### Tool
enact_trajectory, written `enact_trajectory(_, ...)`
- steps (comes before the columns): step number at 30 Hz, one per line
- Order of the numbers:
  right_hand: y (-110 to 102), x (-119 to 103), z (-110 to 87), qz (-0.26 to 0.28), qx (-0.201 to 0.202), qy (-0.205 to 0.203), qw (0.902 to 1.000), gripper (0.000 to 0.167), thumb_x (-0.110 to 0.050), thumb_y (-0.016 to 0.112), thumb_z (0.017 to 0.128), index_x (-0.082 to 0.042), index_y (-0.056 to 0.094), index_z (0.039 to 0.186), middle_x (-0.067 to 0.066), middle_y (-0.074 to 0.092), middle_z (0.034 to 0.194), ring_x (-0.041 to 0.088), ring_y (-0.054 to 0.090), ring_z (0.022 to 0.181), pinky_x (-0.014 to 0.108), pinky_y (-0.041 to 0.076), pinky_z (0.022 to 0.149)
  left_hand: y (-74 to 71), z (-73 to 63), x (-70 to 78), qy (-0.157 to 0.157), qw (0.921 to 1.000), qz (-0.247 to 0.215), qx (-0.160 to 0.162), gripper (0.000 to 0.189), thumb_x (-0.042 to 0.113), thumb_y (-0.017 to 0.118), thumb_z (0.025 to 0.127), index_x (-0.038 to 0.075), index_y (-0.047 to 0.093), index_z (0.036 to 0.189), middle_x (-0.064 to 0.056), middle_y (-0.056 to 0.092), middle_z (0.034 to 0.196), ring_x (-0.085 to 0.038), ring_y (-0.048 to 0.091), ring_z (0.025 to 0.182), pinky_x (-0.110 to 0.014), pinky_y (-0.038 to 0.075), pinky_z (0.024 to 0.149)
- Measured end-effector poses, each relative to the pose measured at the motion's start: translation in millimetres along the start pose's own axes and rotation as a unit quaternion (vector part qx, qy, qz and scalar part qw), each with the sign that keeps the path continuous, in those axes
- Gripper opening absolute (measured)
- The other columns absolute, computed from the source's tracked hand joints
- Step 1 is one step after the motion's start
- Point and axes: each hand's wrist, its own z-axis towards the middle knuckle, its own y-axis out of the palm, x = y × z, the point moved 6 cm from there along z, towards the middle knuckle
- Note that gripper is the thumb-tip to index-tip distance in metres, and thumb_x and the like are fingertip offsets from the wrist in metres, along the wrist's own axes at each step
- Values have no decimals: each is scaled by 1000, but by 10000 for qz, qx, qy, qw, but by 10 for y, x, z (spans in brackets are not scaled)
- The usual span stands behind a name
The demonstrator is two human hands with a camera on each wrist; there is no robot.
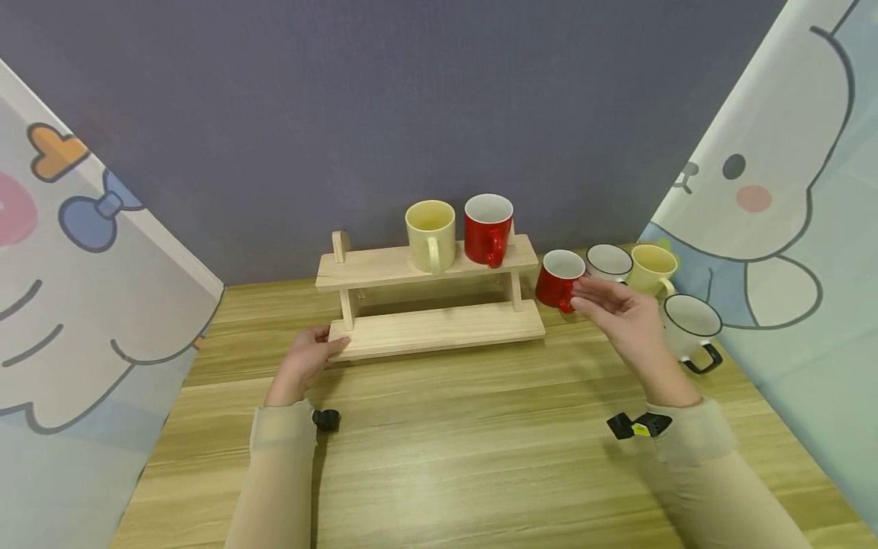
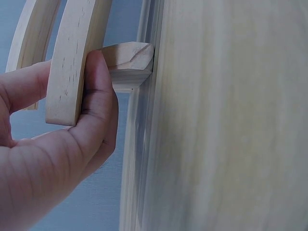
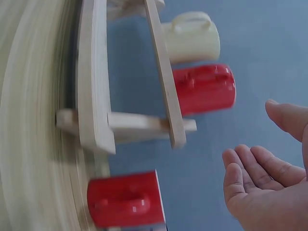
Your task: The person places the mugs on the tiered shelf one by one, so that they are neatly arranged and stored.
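Observation:
My left hand (image 1: 310, 358) pinches the left end of the lower board of a two-tier wooden shelf (image 1: 439, 329), thumb on top and fingers beneath, as the left wrist view (image 2: 72, 144) shows. A yellow mug (image 1: 430, 236) and a red mug (image 1: 488, 232) stand side by side on the upper board, handles toward me. To the right of the shelf, a second red mug (image 1: 554, 282) stands on the table. Near it my right hand (image 1: 627, 316) hovers, fingers loosely bent and apart from the thumb; the right wrist view (image 3: 264, 178) shows nothing in it.
Right of the second red mug stand a white mug with a dark rim (image 1: 609, 263), another yellow mug (image 1: 652, 271) and a larger white mug with a black handle (image 1: 691, 328). A grey wall (image 1: 411, 114) rises behind the wooden table (image 1: 439, 457); patterned cloths flank both sides.

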Motion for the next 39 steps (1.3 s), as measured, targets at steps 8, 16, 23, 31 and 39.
enact_trajectory(8, -411, 116, -84, 38, 349, 281, 9990, 41, -4, 76, 93, 10, 64, 129, 1, 72, 116, 7, 67, 102, 16, 51, 82, 0, -6, 10, 8, 10000, 8, 3, 77, 22, 62, 104, -16, 17, 155, -28, 37, 145, -22, 49, 100, -41, 48, 88)
enact_trajectory(16, -894, 220, -218, 2, 853, 299, 9959, 42, -1, 78, 90, 15, 62, 127, -1, 74, 108, 6, 69, 95, 14, 50, 81, 15, 14, 3, -18, 9999, -126, 13, 73, 18, 62, 104, -17, 21, 153, -26, 42, 139, -23, 52, 103, -40, 49, 91)
enact_trajectory(23, -1309, 293, -385, -278, 1110, 660, 9912, 45, -6, 77, 92, 7, 63, 133, -8, 74, 109, 0, 67, 97, 10, 48, 80, 16, 8, 5, 20, 9999, -107, 21, 74, 19, 62, 105, -17, 19, 153, -25, 42, 137, -21, 50, 97, -40, 49, 87)
enact_trajectory(31, -1780, 417, -652, -1051, 1942, 1362, 9658, 45, -21, 78, 93, -8, 67, 135, -21, 69, 104, -3, 61, 96, 6, 45, 74, 15, 11, -4, 53, 9999, -132, 45, 75, 20, 63, 104, -17, 21, 153, -23, 44, 132, -18, 49, 92, -35, 49, 79)
enact_trajectory(39, -1984, 664, -850, -2019, 1787, 2161, 9384, 40, -45, 71, 95, -23, 68, 129, -34, 61, 92, -2, 48, 99, 11, 36, 66, 12, 7, 2, 63, 9999, -74, 90, 72, 20, 64, 104, -17, 25, 152, -21, 49, 127, -18, 52, 92, -36, 50, 79)
